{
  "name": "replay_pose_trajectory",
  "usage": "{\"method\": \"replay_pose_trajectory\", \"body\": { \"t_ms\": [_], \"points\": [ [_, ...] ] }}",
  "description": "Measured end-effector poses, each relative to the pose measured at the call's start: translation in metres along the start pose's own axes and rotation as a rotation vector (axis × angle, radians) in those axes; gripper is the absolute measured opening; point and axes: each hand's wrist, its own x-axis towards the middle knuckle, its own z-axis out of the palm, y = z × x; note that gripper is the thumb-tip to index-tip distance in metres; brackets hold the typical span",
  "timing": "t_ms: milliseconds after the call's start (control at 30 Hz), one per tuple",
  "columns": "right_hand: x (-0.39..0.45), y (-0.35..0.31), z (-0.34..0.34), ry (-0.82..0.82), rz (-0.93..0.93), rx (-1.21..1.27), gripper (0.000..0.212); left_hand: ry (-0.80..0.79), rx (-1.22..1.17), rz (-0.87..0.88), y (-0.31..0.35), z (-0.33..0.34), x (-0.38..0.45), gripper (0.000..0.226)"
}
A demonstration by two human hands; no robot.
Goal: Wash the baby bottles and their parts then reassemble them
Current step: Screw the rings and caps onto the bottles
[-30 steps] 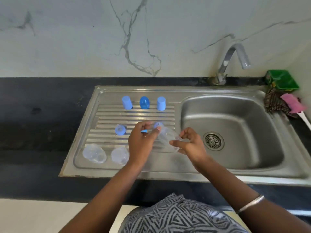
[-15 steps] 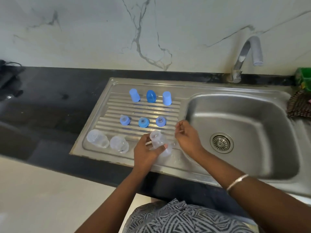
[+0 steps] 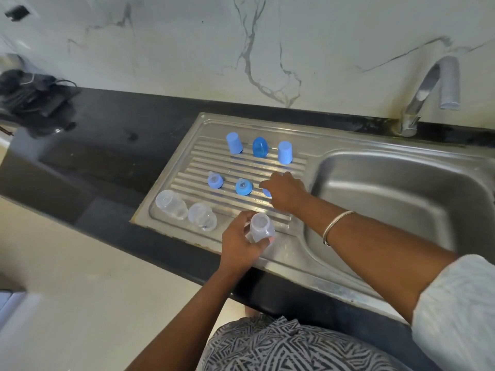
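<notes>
I am gripping a clear bottle (image 3: 260, 228) upright in my left hand (image 3: 241, 243), low in the middle of the frame over the drainboard (image 3: 176, 167). My right hand (image 3: 288, 194) is closing its fingers over the rightmost blue nipple ring (image 3: 266, 192), mid-frame. Washing looks finished; I judge reassembly is starting. Next I am needing to lift that ring onto the bottle's open mouth and screw it down.

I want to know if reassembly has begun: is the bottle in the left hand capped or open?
Open. The clear bottle held by the left hand shows a bare round mouth facing up, with no blue collar on it.
</notes>
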Motion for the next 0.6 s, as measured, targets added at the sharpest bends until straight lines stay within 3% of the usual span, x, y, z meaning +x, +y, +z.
{"method": "replay_pose_trajectory", "body": {
  "t_ms": [133,233,367,600],
  "points": [
    [-0.003,0.009,0.012,0.063,-0.028,0.102,0.017,-0.004,0.01,0.031,-0.005,0.001,-0.003,0.05],
    [-0.019,0.008,0.012,0.164,0.014,0.356,0.015,-0.026,0.024,0.059,-0.01,0.001,-0.001,0.054],
    [-0.056,-0.003,-0.004,0.308,0.126,0.648,0.033,-0.054,-0.007,0.071,-0.017,-0.001,0.003,0.052],
    [-0.119,-0.025,-0.014,0.309,0.175,0.663,0.033,-0.127,-0.024,0.054,-0.031,-0.005,0.012,0.045]
  ]
}}
